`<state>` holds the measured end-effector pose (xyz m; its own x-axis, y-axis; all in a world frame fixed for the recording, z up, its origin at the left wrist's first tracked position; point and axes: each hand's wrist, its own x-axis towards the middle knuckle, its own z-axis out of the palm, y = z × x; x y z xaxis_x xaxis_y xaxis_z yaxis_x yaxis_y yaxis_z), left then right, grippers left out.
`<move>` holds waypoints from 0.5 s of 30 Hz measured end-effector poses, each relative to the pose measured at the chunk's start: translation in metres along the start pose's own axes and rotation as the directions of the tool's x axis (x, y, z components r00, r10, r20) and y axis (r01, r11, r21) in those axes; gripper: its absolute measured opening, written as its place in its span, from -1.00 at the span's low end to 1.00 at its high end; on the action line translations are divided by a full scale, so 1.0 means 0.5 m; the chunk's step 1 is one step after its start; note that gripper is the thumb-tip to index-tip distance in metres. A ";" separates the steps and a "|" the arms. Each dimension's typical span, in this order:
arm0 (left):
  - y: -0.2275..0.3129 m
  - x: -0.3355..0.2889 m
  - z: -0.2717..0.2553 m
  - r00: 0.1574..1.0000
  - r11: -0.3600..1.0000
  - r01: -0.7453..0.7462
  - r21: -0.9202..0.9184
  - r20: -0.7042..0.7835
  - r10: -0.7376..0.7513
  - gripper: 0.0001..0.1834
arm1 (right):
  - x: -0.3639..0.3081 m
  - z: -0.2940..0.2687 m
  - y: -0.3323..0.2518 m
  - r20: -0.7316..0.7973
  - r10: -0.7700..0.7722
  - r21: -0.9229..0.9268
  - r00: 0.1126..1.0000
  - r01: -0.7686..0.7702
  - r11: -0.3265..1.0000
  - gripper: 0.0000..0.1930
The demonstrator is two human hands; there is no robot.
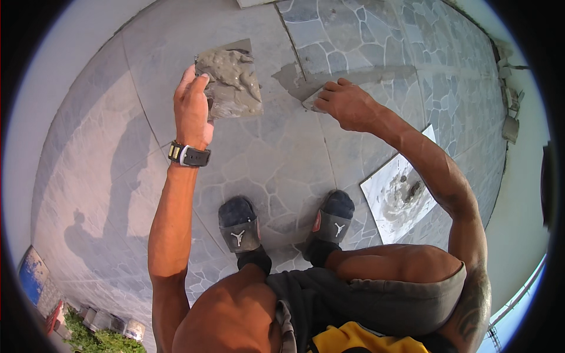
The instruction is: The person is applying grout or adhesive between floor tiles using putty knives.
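Note:
My left hand (193, 112), with a watch on the wrist, grips the near left edge of a flat square plate (242, 45). A thick heap of wet grey grout (226, 72) covers most of that plate, which is held over the floor. My right hand (348, 106) is closed on a small flat scraper (310, 102), largely hidden by the fingers, down at the tiled floor (276, 159). Wet grout (294, 82) is smeared around a tile joint beside the scraper, and a damp streak runs off to the right.
A white tile (379, 203) with grout residue lies right of my feet, partly under my right forearm. My slides (238, 226) stand on the floor between my arms. Walls border the left and right; debris (511, 117) lies along the right wall.

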<state>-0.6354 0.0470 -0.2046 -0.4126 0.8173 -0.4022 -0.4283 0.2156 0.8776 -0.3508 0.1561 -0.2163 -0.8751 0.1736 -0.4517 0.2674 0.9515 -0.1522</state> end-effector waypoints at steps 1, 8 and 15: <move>0.002 -0.004 -0.002 1.000 0.999 0.018 -0.030 -0.003 -0.018 -0.55 | -0.011 -0.012 0.007 -0.001 0.002 -0.005 1.000 -0.002 1.000 -0.68; 0.058 -0.038 0.020 1.000 1.000 0.017 -0.018 -0.014 -0.018 -0.54 | -0.060 -0.129 0.074 0.066 0.405 0.595 0.912 -0.362 0.718 -0.67; 0.074 -0.019 -0.009 1.000 1.000 -0.002 -0.015 0.006 0.002 -0.56 | 0.082 -0.160 0.186 -0.179 0.410 0.535 0.895 -0.261 0.804 -0.62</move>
<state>-0.6509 0.0451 -0.1695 -0.4085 0.8209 -0.3991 -0.4398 0.2061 0.8741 -0.3943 0.2723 -0.1786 -0.7456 0.5905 -0.3090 0.6589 0.5835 -0.4747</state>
